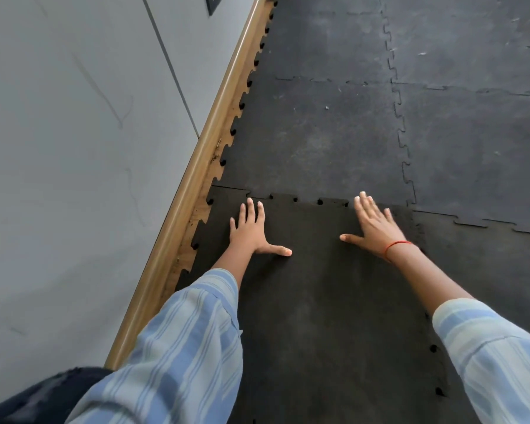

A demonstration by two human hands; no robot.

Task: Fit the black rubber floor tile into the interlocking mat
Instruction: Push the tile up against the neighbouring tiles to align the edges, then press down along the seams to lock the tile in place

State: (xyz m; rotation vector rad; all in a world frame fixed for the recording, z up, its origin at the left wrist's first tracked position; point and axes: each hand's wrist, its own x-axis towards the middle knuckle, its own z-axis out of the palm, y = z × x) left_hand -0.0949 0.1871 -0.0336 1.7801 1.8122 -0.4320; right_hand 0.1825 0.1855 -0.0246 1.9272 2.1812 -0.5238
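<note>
Black rubber floor tile (318, 301) w/ jigsaw-toothed edges lies flat on the floor, near the cam, its far edge meeting the laid interlocking dark grey mat (318, 133). Some teeth along that far seam look not fully seated — small gaps show. Left hand (251, 231) rests palm-down, fingers spread flat, on the tile's far-left area; right hand (377, 224), thin red thread band (395, 244) at the wrist, lies flat w/ fingers splayed near the far-right corner. Hands well apart, gripping nothing. Tile's left edge sits just beside the wooden skirting strip (196, 185) under the grey wall (74, 148). Blue-striped sleeves (181, 347) on both arms.
</note>
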